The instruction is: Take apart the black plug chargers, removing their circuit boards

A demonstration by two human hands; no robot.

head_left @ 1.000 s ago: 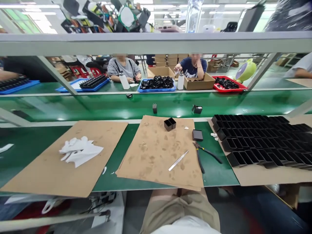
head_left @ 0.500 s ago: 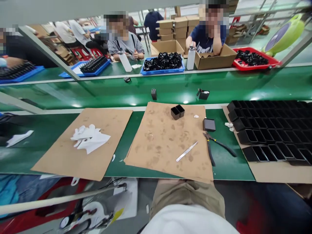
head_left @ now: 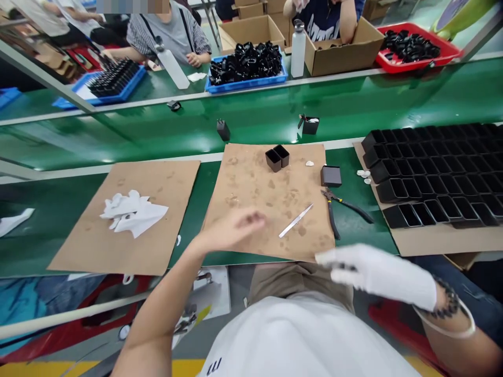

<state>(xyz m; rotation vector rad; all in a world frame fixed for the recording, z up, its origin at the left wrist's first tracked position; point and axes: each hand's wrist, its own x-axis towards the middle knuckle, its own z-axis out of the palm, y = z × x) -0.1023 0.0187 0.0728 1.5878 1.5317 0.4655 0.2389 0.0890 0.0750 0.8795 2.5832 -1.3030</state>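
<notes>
My bare left hand (head_left: 238,228) hovers over the near left part of the stained cardboard sheet (head_left: 243,183). Its fingers are loosely curled, a little blurred, and I see nothing in them. My right hand (head_left: 361,269) wears a white glove and hangs at the table's front edge, fingers apart and holding nothing. Between the hands, on the cardboard, lie silver tweezers (head_left: 296,220). Cutting pliers (head_left: 334,201) with black and yellow handles rest at the sheet's right edge, below a dark square box (head_left: 330,176). Two small open black cases (head_left: 277,158) stand farther back.
White gloves (head_left: 133,212) lie on another cardboard sheet (head_left: 90,246) at left. Rows of black cases (head_left: 432,178) fill the right side, with small white pieces (head_left: 363,174) beside them. Across the green belt (head_left: 259,118), co-workers sit behind a blue tray (head_left: 247,88) of black parts.
Both my hands have come into view, the left over the cardboard and the gloved right at the table edge. The camera has tilted down. The tools and cases stay where they were.
</notes>
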